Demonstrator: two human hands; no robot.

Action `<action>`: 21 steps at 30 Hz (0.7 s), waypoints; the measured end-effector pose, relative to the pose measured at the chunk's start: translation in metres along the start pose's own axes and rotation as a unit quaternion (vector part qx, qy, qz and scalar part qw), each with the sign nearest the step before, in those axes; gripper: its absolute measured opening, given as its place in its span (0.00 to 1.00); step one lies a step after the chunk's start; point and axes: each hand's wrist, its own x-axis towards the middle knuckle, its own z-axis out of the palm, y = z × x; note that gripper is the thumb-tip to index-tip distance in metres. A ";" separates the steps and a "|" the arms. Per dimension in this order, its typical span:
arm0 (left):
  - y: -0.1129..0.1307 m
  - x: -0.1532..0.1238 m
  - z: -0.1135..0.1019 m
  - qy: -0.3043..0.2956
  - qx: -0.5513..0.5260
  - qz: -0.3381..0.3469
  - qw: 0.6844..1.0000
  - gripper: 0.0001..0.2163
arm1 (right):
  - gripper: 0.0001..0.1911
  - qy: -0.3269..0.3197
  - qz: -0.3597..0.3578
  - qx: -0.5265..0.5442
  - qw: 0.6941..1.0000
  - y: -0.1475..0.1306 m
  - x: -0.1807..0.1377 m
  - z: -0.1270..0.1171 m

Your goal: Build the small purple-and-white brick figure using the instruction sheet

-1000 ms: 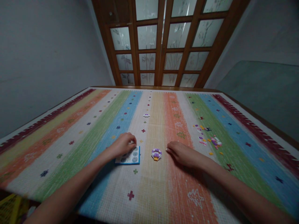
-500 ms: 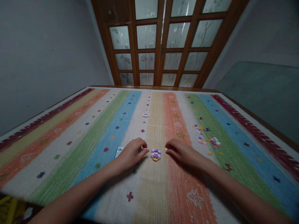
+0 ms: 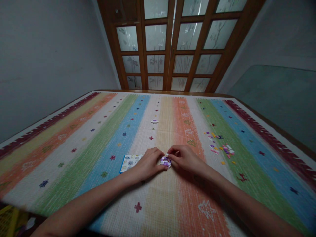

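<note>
A small purple and white piece built of toy bricks [image 3: 165,161] lies on the striped cloth between my hands. My left hand [image 3: 151,163] grips it from the left, thumb at its near side and fingers at its far side. My right hand [image 3: 182,157] pinches a tiny white brick [image 3: 167,154] at the far edge of the built piece. Whether that brick touches the piece I cannot tell. Beside my left hand lies a printed instruction sheet [image 3: 130,162] with a blue edge, partly covered by the hand.
Loose pink, white, purple and yellow bricks [image 3: 227,150] lie scattered on the right. A small white and purple brick part [image 3: 154,121] sits farther back. The striped tablecloth [image 3: 158,204] covers the table. A yellow basket [image 3: 8,219] shows at the lower left.
Both hands have moved inward to the built piece. My left hand has taken hold of it, and my right hand has brought the white brick to its far edge. More of the sheet shows.
</note>
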 end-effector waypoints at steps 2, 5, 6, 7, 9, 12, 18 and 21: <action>0.000 0.000 0.001 0.000 0.000 0.006 1.000 0.12 | 0.06 -0.006 -0.005 -0.029 1.000 -0.005 0.001 0.003; 0.001 0.000 0.001 0.007 0.001 0.006 1.000 0.11 | 0.06 -0.008 -0.005 -0.074 0.997 -0.008 0.001 0.007; 0.001 0.000 0.002 0.008 0.003 0.004 1.000 0.11 | 0.06 -0.010 -0.003 -0.082 0.997 -0.009 0.001 0.008; 0.001 0.000 0.002 0.009 0.005 0.001 1.000 0.12 | 0.06 -0.014 0.000 -0.088 0.996 -0.009 0.001 0.008; 0.000 0.000 0.003 0.009 0.007 0.000 1.000 0.12 | 0.07 -0.023 0.002 -0.094 0.995 -0.011 0.002 0.008; -0.002 0.000 0.005 0.012 0.006 0.004 1.000 0.12 | 0.07 -0.024 0.000 -0.106 0.994 -0.013 0.002 0.008; -0.004 0.001 0.007 0.018 0.010 0.013 1.000 0.12 | 0.07 -0.022 0.008 -0.114 0.993 -0.011 0.002 0.010; -0.004 0.001 0.007 0.018 0.014 0.009 1.000 0.12 | 0.07 -0.027 0.009 -0.130 0.991 -0.012 0.002 0.011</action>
